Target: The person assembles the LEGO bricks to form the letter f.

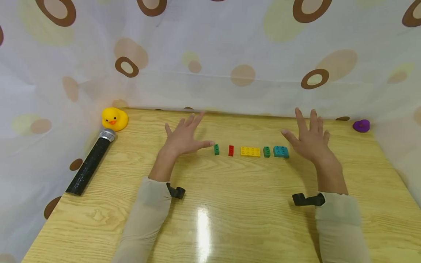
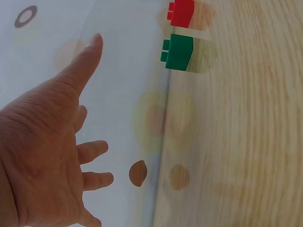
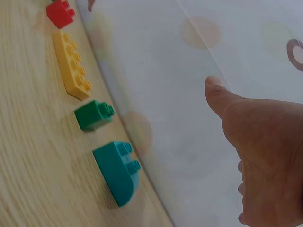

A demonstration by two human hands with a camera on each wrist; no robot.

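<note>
A row of toy building bricks lies across the table: a green brick (image 1: 216,149), a red brick (image 1: 231,151), a yellow brick (image 1: 250,152), a second green brick (image 1: 267,152) and a teal brick (image 1: 281,152) with one rounded end. My left hand (image 1: 182,139) is spread at the row's left end, its thumb tip overlapping the first green brick in the head view. Past the teal end, my right hand (image 1: 310,141) is held with fingers extended. Both hands hold nothing; the left wrist view shows the green brick (image 2: 180,52) apart from the thumb.
A yellow rubber duck (image 1: 114,119) and a black microphone (image 1: 91,160) lie at the table's left side. At the far right corner sits a small purple toy (image 1: 361,126). A patterned white curtain (image 1: 210,87) hangs along the back and sides of the wooden table (image 1: 243,219).
</note>
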